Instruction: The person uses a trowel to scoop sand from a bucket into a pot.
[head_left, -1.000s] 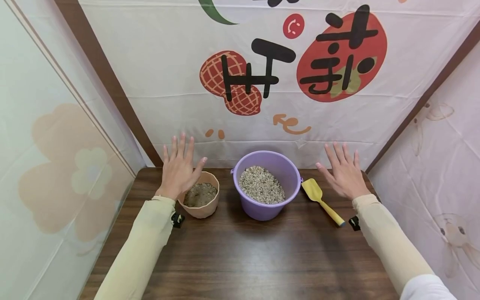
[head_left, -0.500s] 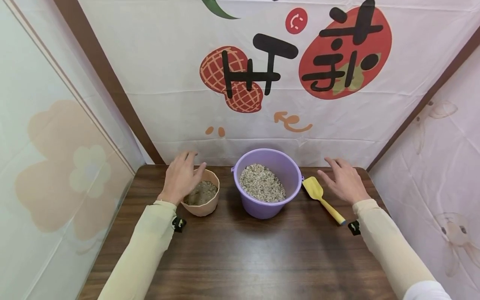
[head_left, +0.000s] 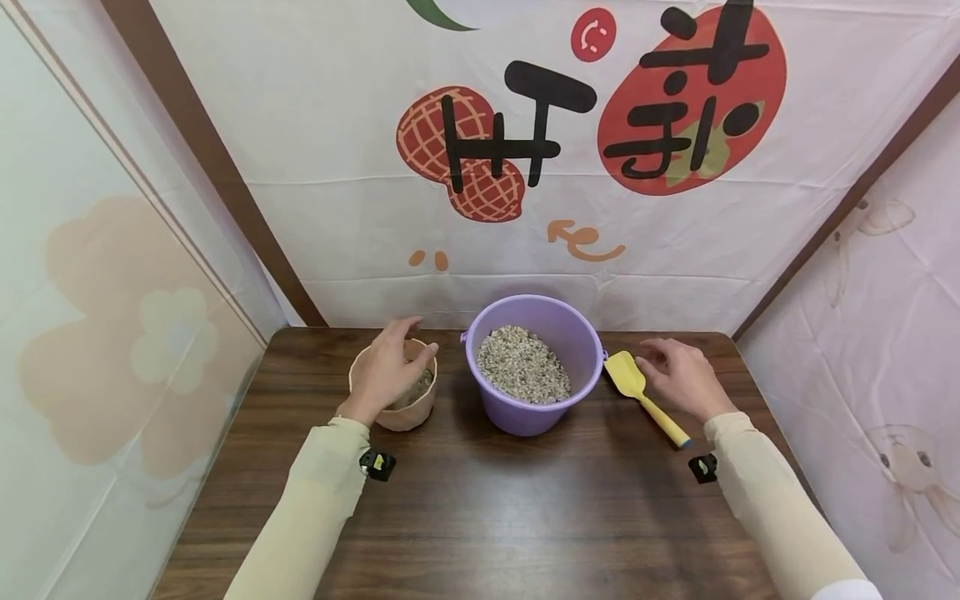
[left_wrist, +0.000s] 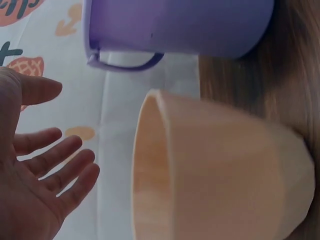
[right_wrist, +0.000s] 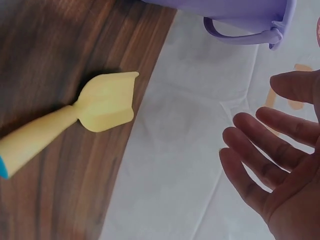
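- The left hand (head_left: 386,371) hangs above the pot (head_left: 408,417), its grip released, with fingers loosely bent and thumb apart from them; the left wrist view shows a gap between the hand and the pot's rim.
- The pot is light orange with faceted sides and stands upright at the left of the surface (head_left: 517,525); its brown contents (head_left: 424,385) are partly hidden behind the hand.
- The right hand (head_left: 684,379) hovers just beside the shovel (head_left: 647,402), its grip also released; the fingers curve loosely around nothing, and the right wrist view shows them apart from the shovel.
- The shovel is yellow with a blue handle end and lies flat on the surface, right of the bucket (head_left: 525,421), its blade pointing toward the back and its handle slanting forward and to the right.
- The purple bucket stands upright between pot and shovel, apart from the pot; speckled gravel (head_left: 521,367) fills part of it, and its handle (left_wrist: 135,66) hangs against the outside.
- Pale sleeves (head_left: 315,492) cover both forearms, and a small black device (head_left: 377,464) sits at each wrist.
- Behind the dark wood surface hangs a white cloth (head_left: 337,225) printed with red shapes and thick black strokes.
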